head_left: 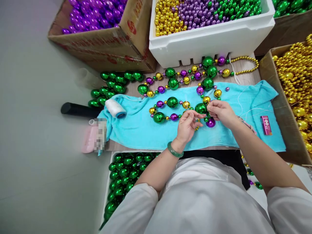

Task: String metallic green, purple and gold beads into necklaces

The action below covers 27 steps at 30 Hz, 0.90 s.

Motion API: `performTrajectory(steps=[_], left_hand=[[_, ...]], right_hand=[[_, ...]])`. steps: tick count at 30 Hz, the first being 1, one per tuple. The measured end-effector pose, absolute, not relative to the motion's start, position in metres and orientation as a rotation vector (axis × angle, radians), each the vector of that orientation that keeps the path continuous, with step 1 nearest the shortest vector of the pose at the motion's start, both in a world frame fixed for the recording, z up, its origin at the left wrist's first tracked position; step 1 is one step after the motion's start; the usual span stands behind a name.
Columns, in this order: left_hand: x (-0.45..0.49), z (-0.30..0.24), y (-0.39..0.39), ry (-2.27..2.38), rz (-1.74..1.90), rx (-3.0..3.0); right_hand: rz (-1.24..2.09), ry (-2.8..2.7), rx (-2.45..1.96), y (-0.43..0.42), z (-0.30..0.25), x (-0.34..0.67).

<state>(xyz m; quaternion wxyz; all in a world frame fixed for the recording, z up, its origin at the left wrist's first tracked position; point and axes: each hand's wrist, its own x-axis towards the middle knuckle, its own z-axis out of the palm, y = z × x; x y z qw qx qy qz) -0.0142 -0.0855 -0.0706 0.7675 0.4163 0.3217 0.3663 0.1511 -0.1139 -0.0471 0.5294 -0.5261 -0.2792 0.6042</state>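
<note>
My left hand (187, 125), with a green bangle (175, 149) at the wrist, is closed in a pinch on fine thread just in front of me. Close by on the right, my right hand (221, 112) also pinches the thread between thumb and forefinger. A string of green, gold and purple beads (172, 102) lies looped on the turquoise towel (136, 130), running under and behind my fingers. Between the hands sit a large green bead (200, 109) and a purple bead (211, 122). The fingertips partly hide the thread.
Behind the towel lies a beaded necklace (173, 84). A thread spool (115, 108) is at left, a small pink box (266, 125) at right. A white foam box (209, 40) and cardboard boxes (97, 48) of beads stand behind; another carton (280, 107) borders the right. Green beads (124, 172) fill a tray below.
</note>
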Motion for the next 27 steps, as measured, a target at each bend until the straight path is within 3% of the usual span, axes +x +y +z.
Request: performTrajectory(steps=[10,21,27], left_hand=[[0.001,-0.080,-0.083,0.727,0.749,0.985],[0.007,-0.039,-0.065,0.534,0.925,1.581],[-0.005,-0.049,-0.057,0.707,0.519,1.720]], right_hand=[[1.259,-0.662,-1.420,-0.117,-0.043,0.158],[0.783,-1.798,-2.174,-0.136,-0.022,0.146],[0.259,-1.851,-2.105,-0.121,0.066,0.154]])
